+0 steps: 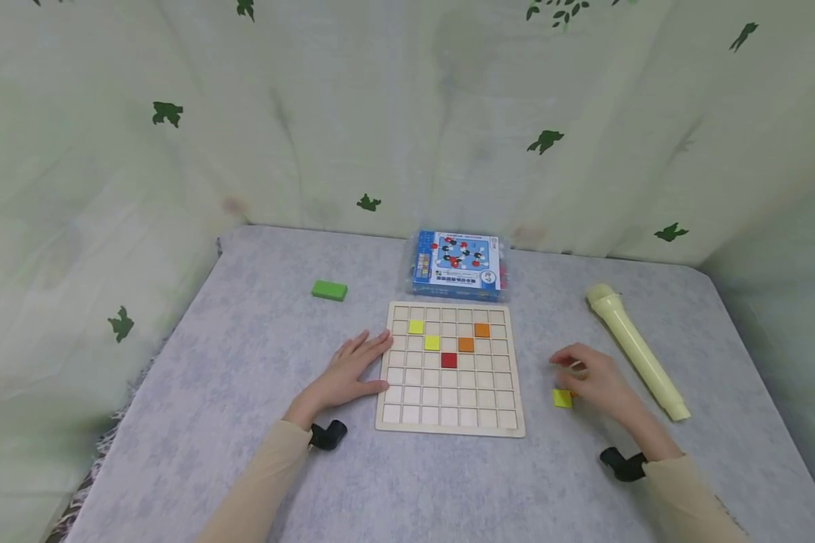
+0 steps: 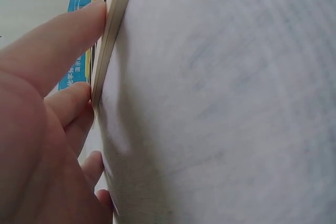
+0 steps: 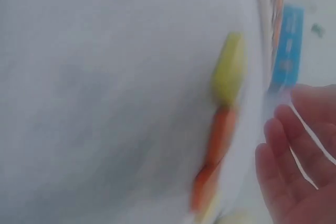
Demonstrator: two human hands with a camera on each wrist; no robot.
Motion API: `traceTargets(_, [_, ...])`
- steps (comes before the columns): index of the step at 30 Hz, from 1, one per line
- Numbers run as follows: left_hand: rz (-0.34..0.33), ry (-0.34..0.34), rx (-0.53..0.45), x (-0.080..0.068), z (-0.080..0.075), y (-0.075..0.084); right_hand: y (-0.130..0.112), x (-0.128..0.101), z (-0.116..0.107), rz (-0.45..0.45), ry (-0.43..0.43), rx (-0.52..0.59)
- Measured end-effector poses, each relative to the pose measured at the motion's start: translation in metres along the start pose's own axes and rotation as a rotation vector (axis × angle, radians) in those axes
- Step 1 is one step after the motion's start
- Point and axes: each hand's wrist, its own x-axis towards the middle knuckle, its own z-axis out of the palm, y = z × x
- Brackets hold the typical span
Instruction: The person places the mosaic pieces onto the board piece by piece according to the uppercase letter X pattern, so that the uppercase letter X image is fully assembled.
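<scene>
Left hand lies flat, bracing the wooden grid board at its 9 o'clock edge. Right hand, fingers loosely curled, hovers over the yellow tile at the board's 3 o'clock; I judge a clean edge pinch works best.

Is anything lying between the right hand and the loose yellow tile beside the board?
Nothing visible does. The right hand hovers just above and to the right of the yellow tile on the grey table cover, with bare cloth between them. An orange tile lies next to the yellow one, not in the way.
</scene>
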Motion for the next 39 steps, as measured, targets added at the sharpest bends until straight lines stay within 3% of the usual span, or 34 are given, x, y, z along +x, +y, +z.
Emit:
traceTargets(4, [-0.004, 0.000, -0.001, 0.000, 0.000, -0.001, 0.019, -0.015, -0.007, 0.032, 0.000, -0.063])
traceTargets(8, [-0.004, -0.001, 0.000, 0.001, 0.001, -0.001, 0.025, -0.021, -0.007, -0.011, -0.004, -0.127])
traceTargets(18, [-0.010, -0.010, 0.009, 0.000, 0.001, -0.001, 0.021, -0.009, -0.003, -0.036, -0.013, -0.170])
traceTargets(24, [-0.012, -0.008, 0.012, 0.000, 0.000, 0.001, -0.010, 0.013, 0.007, -0.086, -0.036, -0.111])
traceTargets(29, [-0.019, -0.012, 0.008, 0.000, 0.000, 0.001, -0.046, 0.033, 0.034, -0.142, -0.110, -0.053])
traceTargets(39, [0.006, 0.014, 0.000, -0.001, 0.001, 0.000, -0.107, 0.063, 0.091, -0.284, -0.248, -0.124])
